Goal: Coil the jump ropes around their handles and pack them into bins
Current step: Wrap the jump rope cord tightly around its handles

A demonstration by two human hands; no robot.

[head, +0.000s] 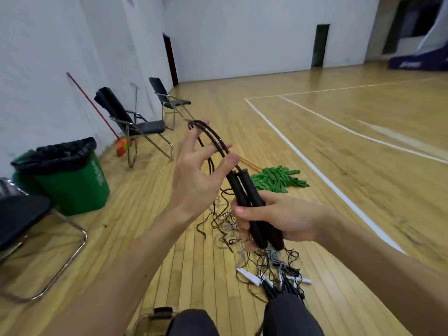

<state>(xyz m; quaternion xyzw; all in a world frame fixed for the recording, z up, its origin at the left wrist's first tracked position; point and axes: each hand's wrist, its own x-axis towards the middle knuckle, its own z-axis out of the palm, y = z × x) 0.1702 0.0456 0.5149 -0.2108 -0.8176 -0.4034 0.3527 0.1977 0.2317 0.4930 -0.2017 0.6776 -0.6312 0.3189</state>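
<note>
As right hand (pixel 278 214) grips handles (pixel 244 187), seemingly foam

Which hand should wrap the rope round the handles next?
The left hand. The rope loops over its spread fingers, just above the handles, so it could probably swing the loop round them. The right hand is busy gripping both handles.

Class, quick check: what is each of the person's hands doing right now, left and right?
Left hand: open, fingers spread, the rope looped over them.
Right hand: closed around the two black handles.
</note>
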